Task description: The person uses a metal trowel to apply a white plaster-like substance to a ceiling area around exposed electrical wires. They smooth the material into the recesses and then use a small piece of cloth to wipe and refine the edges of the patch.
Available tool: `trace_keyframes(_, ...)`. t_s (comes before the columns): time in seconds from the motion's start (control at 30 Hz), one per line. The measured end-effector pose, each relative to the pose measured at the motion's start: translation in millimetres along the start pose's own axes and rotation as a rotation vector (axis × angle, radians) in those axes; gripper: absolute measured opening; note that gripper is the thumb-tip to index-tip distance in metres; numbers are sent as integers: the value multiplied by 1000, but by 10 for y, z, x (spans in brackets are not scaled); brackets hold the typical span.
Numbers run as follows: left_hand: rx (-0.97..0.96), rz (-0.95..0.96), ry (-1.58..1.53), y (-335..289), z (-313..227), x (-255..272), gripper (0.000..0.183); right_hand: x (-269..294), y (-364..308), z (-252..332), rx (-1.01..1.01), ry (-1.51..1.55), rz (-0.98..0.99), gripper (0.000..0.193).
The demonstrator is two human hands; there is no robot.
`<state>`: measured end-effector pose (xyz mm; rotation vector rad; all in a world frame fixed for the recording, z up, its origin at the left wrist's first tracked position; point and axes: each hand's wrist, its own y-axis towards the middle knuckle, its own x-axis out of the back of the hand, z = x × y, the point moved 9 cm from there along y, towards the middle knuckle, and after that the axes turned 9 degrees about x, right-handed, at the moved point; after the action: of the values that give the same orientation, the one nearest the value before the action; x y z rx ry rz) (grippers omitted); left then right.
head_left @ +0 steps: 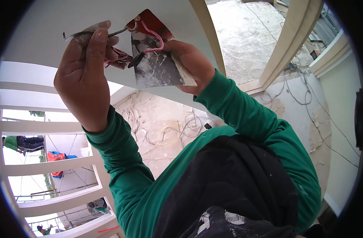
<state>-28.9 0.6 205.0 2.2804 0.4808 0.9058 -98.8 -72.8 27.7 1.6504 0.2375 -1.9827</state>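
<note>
Raised near the white wall surface (pixel 157 95), my left hand (pixel 84 67) pinches a thin black wire (pixel 119 31) between thumb and fingers. Thinner pink wires (pixel 120 55) hang beside those fingers. My right hand (pixel 191 61) has its thumb over the edge of a flat, grey, plaster-smeared plate (pixel 153 69), with fingers showing below it. A red area (pixel 149 22) adjoins the plate's top; I cannot tell whether it is part of it or a box behind. From there a pink wire (pixel 161 37) curves past my right thumb to a black end (pixel 136 60).
Loose cables (pixel 193 125) lie on the dusty floor below, with more cables (pixel 304 79) by the door frame (pixel 294 43) at right. White slats (pixel 50 168) stand at left. Beyond them, a person in a green top (pixel 11 142) is near red-and-blue fabric (pixel 56 156).
</note>
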Motion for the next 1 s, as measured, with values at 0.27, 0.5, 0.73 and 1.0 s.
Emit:
trace_keyframes(0.27,16,104,145,246,-170,-50,24,-80,-7,14,13,-67,-39,27)
trace_keyframes(0.5,-31,93,140,307,-169,-91,24,-90,61,6,-18,57,105,26)
trace_keyframes(0.73,-65,163,127,354,-190,-69,24,-188,-15,-147,5,96,-39,24)
trace_keyframes(1.0,33,101,-53,175,30,83,27,-137,13,-297,-54,323,20,19)
